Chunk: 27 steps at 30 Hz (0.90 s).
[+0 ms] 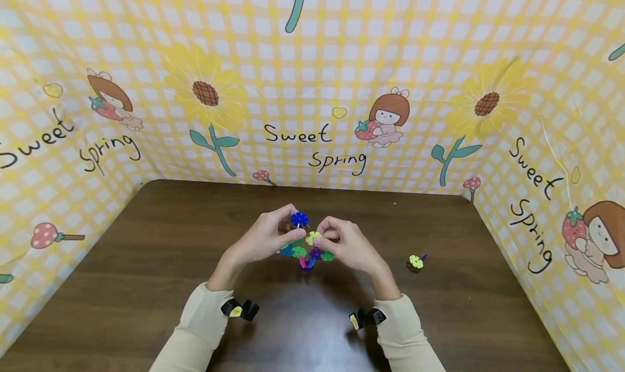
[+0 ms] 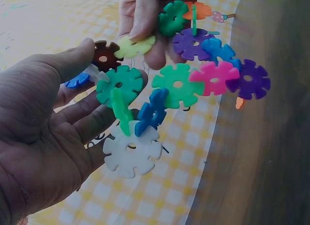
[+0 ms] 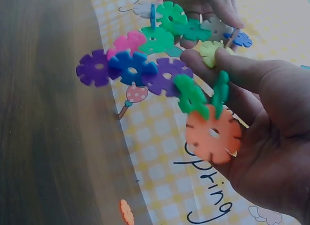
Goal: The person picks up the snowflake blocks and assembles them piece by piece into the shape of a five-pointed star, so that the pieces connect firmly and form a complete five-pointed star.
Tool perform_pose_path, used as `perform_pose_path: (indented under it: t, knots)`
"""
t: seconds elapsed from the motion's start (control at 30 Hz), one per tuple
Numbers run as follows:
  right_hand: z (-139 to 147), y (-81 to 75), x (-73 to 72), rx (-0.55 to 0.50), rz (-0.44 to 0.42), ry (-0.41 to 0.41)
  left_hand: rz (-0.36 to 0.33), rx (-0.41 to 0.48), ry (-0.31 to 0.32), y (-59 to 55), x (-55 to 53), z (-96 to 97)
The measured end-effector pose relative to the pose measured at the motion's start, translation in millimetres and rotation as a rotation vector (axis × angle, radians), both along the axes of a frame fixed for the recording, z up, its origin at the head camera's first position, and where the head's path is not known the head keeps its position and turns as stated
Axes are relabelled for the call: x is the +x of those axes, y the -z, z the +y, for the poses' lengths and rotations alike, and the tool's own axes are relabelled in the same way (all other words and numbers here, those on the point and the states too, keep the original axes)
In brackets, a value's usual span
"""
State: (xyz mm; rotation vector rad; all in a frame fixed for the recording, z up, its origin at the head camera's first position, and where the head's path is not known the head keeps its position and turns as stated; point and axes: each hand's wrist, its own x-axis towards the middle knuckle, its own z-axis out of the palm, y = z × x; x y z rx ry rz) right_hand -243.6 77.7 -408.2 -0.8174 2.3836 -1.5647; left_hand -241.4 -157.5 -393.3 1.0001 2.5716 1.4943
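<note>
Both hands hold up a chain of slotted plastic snowflake discs in many colours, joined edge to edge. My left hand (image 1: 263, 235) grips the chain's left side, its thumb at the brown disc (image 2: 105, 54) and fingers behind the teal disc (image 2: 119, 86). Between the thumb and index finger of my right hand (image 1: 352, 246) is a light yellow disc (image 3: 209, 53), which meets the brown one. A dark blue disc (image 1: 300, 219) stands up by the left fingertips. Below the left palm hangs a white disc (image 2: 133, 154); an orange disc (image 3: 213, 135) hangs by the right palm.
A small cluster with a yellow disc (image 1: 415, 262) lies to the right on the dark wooden table (image 1: 146, 285). Yellow checked cloth (image 1: 293, 90) walls in the back and both sides. Each wrist wears a black camera band.
</note>
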Motion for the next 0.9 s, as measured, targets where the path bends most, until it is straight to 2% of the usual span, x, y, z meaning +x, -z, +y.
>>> perform_pose_path:
  t: [0.13,0.37,0.5,0.67,0.8,0.9]
  knots:
    - [-0.3,-0.9,-0.2,-0.026,0.013,0.034,0.006,0.034,0.007,1.9,-1.6,3.1]
    - [-1.1,-1.4,3.3,-0.074,0.010,0.086,-0.066,0.127,-0.005,8.2,0.4,8.9]
    - [-2.0,-0.4,4.7,-0.092,0.015,0.095,-0.064,0.141,-0.018,11.2,2.3,11.5]
    - [-1.5,0.8,2.0,-0.090,0.008,0.099,-0.062,0.114,-0.035,9.1,2.0,12.5]
    - [-0.7,2.2,-1.4,-0.068,-0.001,0.070,-0.070,0.036,-0.045,7.8,1.2,9.9]
    - [1.5,3.3,-4.8,-0.053,0.005,0.042,-0.049,-0.013,-0.037,6.5,0.2,8.2]
